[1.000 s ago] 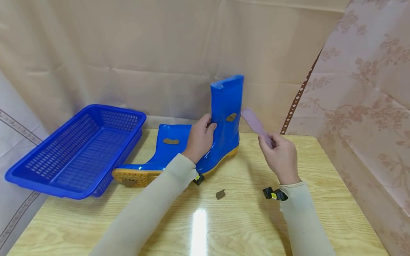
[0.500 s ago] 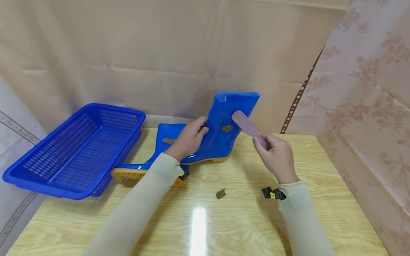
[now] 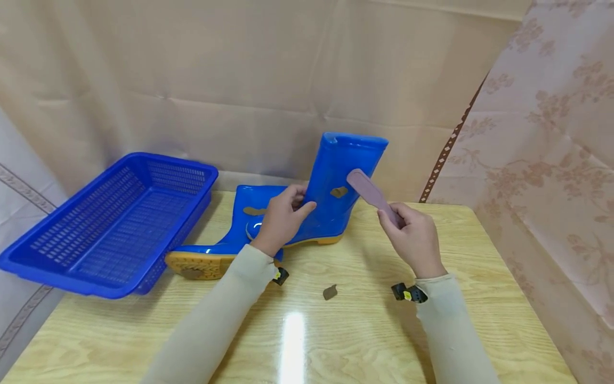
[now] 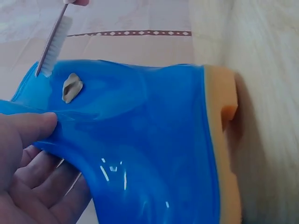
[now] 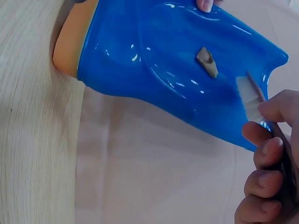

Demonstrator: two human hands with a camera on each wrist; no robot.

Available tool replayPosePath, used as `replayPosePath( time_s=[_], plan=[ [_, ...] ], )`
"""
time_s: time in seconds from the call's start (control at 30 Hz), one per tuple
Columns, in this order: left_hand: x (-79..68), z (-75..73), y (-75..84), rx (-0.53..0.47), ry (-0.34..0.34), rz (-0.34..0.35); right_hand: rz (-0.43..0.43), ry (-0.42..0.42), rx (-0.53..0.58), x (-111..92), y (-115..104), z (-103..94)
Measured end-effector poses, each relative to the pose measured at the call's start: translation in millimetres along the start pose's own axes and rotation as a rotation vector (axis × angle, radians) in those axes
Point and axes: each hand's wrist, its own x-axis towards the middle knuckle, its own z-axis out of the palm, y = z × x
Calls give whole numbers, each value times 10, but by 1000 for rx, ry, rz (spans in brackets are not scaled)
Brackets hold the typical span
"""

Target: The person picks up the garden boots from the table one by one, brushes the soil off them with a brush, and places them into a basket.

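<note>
My left hand (image 3: pixel 283 216) grips the shaft of a blue rain boot (image 3: pixel 352 160) with a yellow-orange sole, thumb in front and fingers behind. The boot leans right. A brown mud patch (image 3: pixel 339 192) sticks to its shaft. My right hand (image 3: pixel 416 234) holds a pinkish-purple brush (image 3: pixel 369 189) by its handle. In the right wrist view, its white bristles (image 5: pixel 250 98) are against the shaft, between the mud patch and the boot's top. A second blue boot (image 3: pixel 244 197) lies on its side behind my left hand, with a brown patch on it.
A blue plastic basket (image 3: pixel 62 287) stands at the left, its side by the lying boot's sole (image 3: pixel 196 265). A small brown flake (image 3: pixel 330 292) lies on the wooden table (image 3: pixel 364 341). Beige cloth (image 3: pixel 230 64) hangs behind; a patterned cloth (image 3: pixel 551 186) hangs at the right.
The held boot has tipped from upright to leaning right. My right hand has brought the brush left, from beside the boot onto its shaft. My left hand has shifted slightly left and down.
</note>
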Motion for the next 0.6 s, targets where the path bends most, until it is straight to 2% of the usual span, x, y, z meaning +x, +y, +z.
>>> replayPosePath(
  time_s=[0.13,0.23,0.43,0.6],
  plan=[
    [14,-37,16,16,17,76,-13,-2,16,6,15,0],
    [16,-78,5,34,5,114,-40,-5,42,-3,27,4],
    [-16,-152,-21,63,-53,117,-83,-24,50,-22,54,29],
    [-22,-215,3,44,13,159,-104,-46,34,-12,65,23]
  ],
)
